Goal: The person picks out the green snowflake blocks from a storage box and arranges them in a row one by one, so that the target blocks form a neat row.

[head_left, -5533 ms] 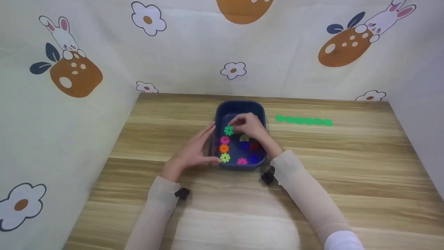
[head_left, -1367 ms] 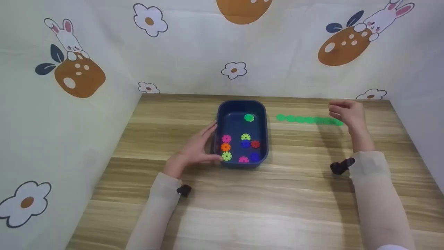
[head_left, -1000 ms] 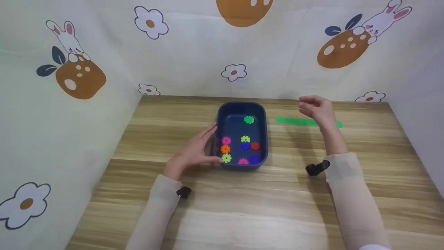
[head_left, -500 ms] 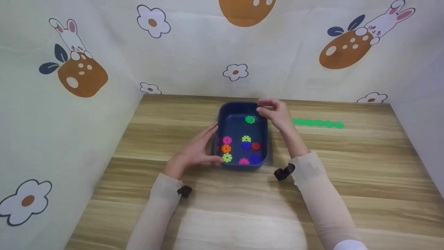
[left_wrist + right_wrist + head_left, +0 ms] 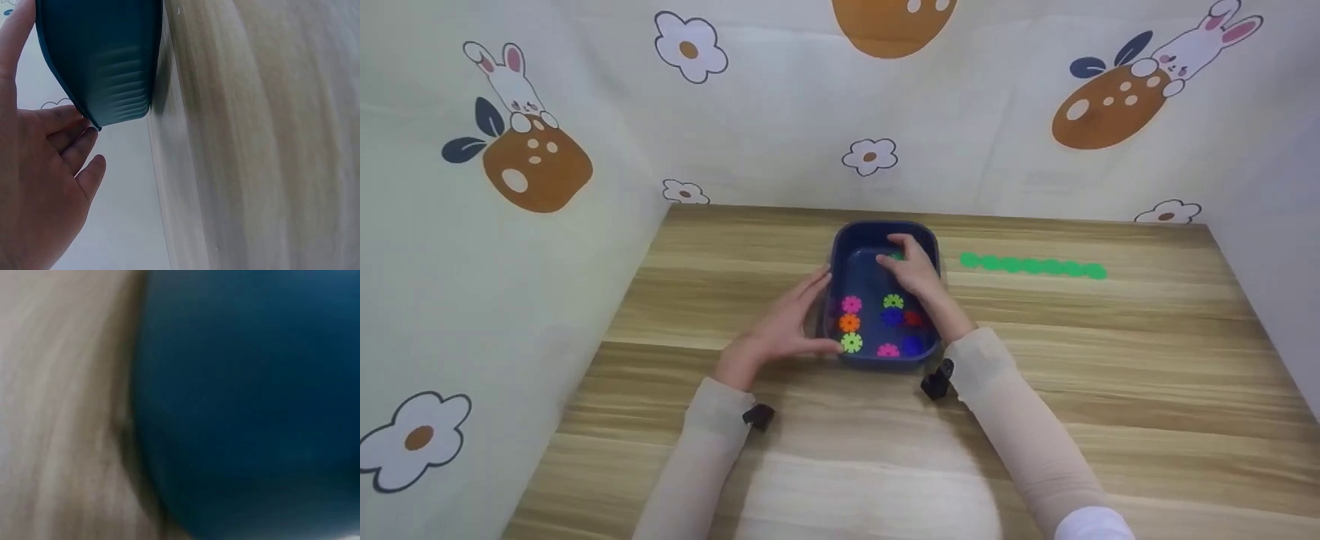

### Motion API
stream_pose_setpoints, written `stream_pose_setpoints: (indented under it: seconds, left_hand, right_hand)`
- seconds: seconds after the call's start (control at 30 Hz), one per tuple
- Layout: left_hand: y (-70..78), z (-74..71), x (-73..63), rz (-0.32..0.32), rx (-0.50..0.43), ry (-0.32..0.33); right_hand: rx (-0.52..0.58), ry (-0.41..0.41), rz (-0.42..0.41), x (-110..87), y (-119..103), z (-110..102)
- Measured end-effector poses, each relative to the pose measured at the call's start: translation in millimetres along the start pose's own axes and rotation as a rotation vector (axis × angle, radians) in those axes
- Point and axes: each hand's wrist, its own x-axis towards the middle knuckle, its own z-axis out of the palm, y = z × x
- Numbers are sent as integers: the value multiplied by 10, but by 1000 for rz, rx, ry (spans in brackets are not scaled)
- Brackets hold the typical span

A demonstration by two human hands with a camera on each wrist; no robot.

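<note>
A dark blue plastic bin (image 5: pixel 835 251) holds flower-shaped snowflake discs. My left hand (image 5: pixel 780 326) lies along the bin's left side, fingers extended and fingertips at the rim, thumb by the near left corner. The left wrist view shows those fingers touching the bin's edge (image 5: pixel 90 121). My right hand (image 5: pixel 916 274) reaches into the far right part of the bin, thumb and index apart, over a green disc (image 5: pixel 897 256) that it partly hides. The right wrist view is blurred, filled mostly by the bin's wall (image 5: pixel 242 399).
Right of the bin, green discs form a row (image 5: pixel 1033 266) on the wooden table (image 5: pixel 1110 360). Inside the bin are pink (image 5: pixel 851 304), orange (image 5: pixel 850 322), yellow-green (image 5: pixel 851 343), blue (image 5: pixel 892 317) and red (image 5: pixel 912 319) discs. A printed cloth (image 5: pixel 765 97) stands behind.
Since the oldest frame, one green disc has left the bin and the green row has grown at its right end. My right hand has come back left into the bin; the left stays put.
</note>
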Motion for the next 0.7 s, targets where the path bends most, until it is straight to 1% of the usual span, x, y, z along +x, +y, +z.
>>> stream_pose_setpoints:
  seconds: [0.1, 0.17, 0.4, 0.47, 0.6, 0.7]
  left_hand:
    - [-7, -1, -4, -5, -2, -1]
    - [-13, -4, -5, -7, -8, -1]
    - [-7, -10, -1, -28, -14, -3]
    - [-7, -7, -3, -20, -19, -4]
    - [-3, -1, -11, -12, -46, -2]
    - [-2, 3, -15, -19, -56, 0]
  right_hand:
    - [-101, -57, 18, 10, 27, 48]
    - [-145, -95, 20, 7, 27, 61]
    - [-210, -199, 12, -17, 22, 82]
    - [-220, -229, 14, -21, 32, 95]
    - [-286, -266, -20, -32, 44, 119]
    - [-368, -269, -55, -34, 48, 133]
